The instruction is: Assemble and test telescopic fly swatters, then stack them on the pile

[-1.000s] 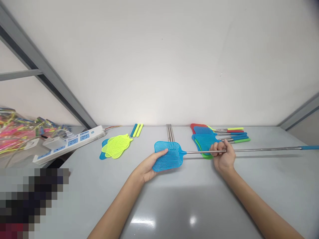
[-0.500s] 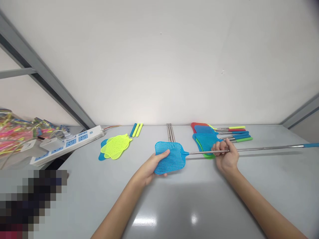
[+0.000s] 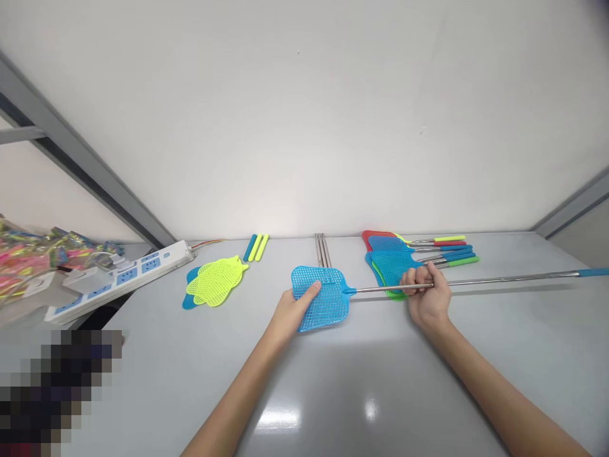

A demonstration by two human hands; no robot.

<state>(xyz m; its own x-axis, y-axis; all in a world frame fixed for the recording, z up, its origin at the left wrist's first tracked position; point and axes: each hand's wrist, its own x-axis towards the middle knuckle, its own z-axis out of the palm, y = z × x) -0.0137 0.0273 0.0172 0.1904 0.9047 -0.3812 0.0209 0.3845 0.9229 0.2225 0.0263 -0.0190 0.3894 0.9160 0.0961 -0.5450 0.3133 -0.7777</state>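
Both hands closed on it, I held a blue fly swatter (image 3: 328, 301) crosswise above a grey table (image 3: 428, 393). With its mesh head (image 3: 330, 311) as the dial's centre, my left hand (image 3: 288, 314) gripped it from between 8 and 9 o'clock, thumb pressed across the perforations, the other fingers mostly hidden behind. At 3 o'clock, my right hand (image 3: 429, 301) was clamped around the steel rod (image 3: 495, 280), palm turned up and fingers curled over. Past my fist, the rod ran on toward 3 o'clock to a blue handle (image 3: 594, 272), cut off by the edge of view.

At 12 o'clock, slim metal rods (image 3: 323, 249) lay side by side near the white wall (image 3: 304, 139). At 10 o'clock, one blue sleeve (image 3: 250, 248) and two yellow sleeves (image 3: 255, 248) sat in a row. Just past 9 o'clock, yellow-green mesh heads (image 3: 219, 282) overlapped a blue head (image 3: 190, 301). Between 2 and 3 o'clock, beyond my right hand, swatters (image 3: 394, 264) were piled with red, blue and green heads together, their coloured handles (image 3: 461, 252) pointing toward 3 o'clock. Farther out at 9 o'clock, a white power strip (image 3: 126, 277) lay slantwise with white plugs (image 3: 90, 279) in it; next to it was a blurred heap (image 3: 28, 251) of what looked like brightly coloured items in clear wrapping.
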